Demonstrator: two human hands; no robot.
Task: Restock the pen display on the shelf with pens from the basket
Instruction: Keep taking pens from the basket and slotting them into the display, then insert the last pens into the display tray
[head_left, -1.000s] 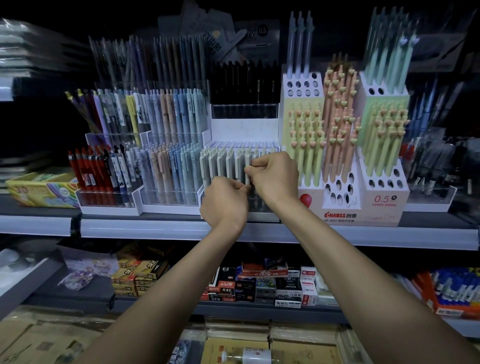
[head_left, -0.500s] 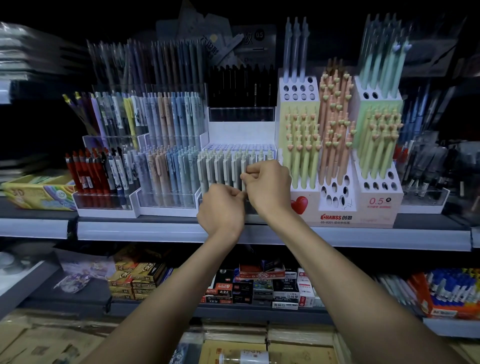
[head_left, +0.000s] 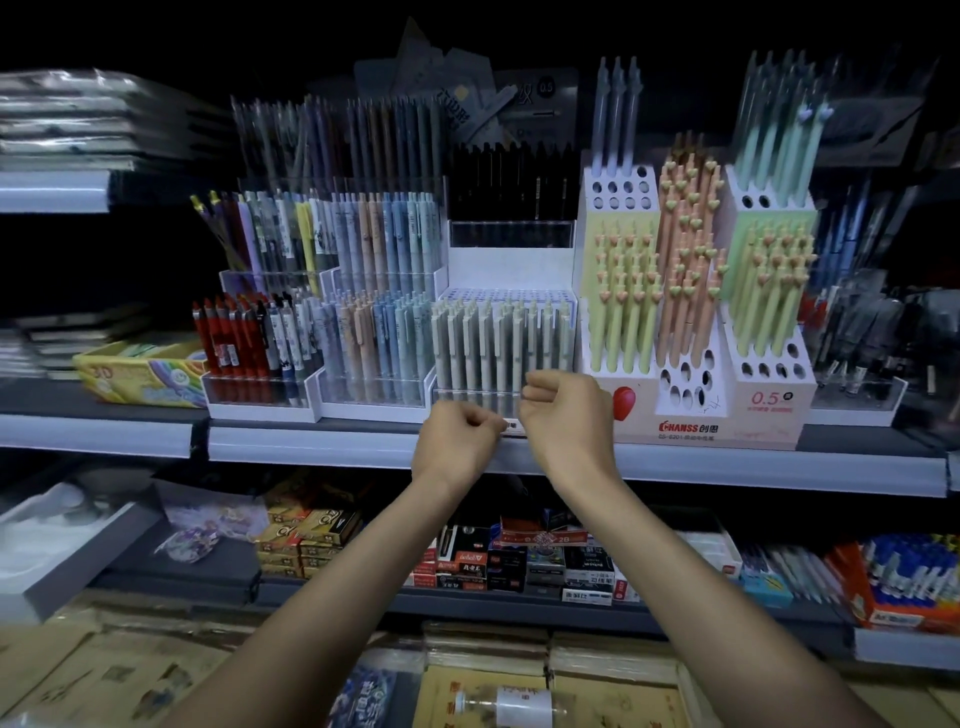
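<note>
Dropping below pens (head_left: 498, 343), left hand (head_left: 457, 439), right hand (head_left: 569, 415)

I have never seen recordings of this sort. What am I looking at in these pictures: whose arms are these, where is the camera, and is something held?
No machine here: a person works with bare hands. Every picture comes from one wide-angle camera worn on the head, looking forward and down, so the arms enter from below. The left hand and the right hand are raised before the grey pens on a shop shelf. Red pens stand further left, heart-topped pens in a white stand to the right. The fingers of both hands are curled; whether they pinch anything is too small to tell. The basket is not in view.
</note>
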